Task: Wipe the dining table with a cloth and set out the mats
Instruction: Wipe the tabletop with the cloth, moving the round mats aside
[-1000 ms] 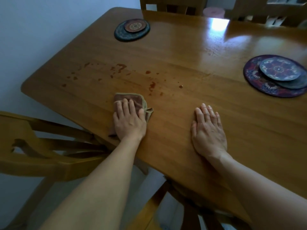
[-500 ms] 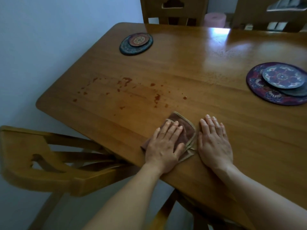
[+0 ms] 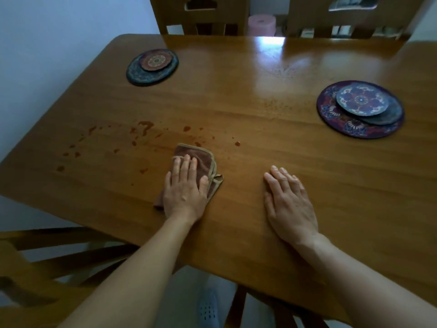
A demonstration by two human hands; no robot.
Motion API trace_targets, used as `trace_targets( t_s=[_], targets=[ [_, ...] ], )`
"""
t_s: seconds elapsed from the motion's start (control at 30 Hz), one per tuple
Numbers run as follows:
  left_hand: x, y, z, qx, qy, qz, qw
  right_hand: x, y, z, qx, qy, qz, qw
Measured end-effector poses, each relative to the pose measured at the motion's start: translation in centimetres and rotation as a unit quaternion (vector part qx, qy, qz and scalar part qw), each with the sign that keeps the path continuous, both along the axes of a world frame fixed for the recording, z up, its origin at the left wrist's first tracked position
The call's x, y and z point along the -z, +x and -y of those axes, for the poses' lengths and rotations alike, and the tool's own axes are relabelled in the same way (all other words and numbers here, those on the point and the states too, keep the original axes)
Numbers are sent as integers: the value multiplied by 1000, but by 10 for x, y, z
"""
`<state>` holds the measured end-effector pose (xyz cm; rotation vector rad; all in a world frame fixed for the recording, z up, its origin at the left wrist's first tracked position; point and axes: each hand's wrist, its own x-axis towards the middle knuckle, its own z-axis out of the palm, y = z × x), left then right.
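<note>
A wooden dining table (image 3: 236, 95) fills most of the frame, its glossy top catching a bright reflection near the far edge. Two wooden chairs (image 3: 201, 17) stand at the far side along the top of the frame, and a third chair (image 3: 35, 280) sits at the lower left beside the near edge. At the right of the frame lies a stack of round patterned mats (image 3: 335, 121), a large purple one under two smaller ones. A smaller stack of two round mats (image 3: 152, 66) lies at the upper left. The right hand (image 3: 289, 204) rests flat on the bare wood right of centre, fingers straight and together, holding nothing. The left hand (image 3: 185, 188) lies flat, fingers extended, pressing on a folded brown cloth (image 3: 198, 157) with a tan border, near the table's front edge at centre. Reddish stains (image 3: 144, 129) are scattered over the wood just beyond and left of the cloth.
</note>
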<state>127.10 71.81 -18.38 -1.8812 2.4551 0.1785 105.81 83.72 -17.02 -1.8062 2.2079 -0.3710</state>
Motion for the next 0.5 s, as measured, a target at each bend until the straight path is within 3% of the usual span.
trace_targets(
  t_s=[0.17, 0.27, 0.5],
  targets=[
    [-4, 21, -19, 164, 10, 35, 986, -12, 0, 37, 122, -34, 56, 990],
    [-4, 27, -24, 252, 10, 27, 967, -12, 9, 67, 248, -68, 118, 959],
    [4, -27, 7, 337, 4, -40, 941, 9, 20, 87, 273, -72, 34, 959]
  ],
)
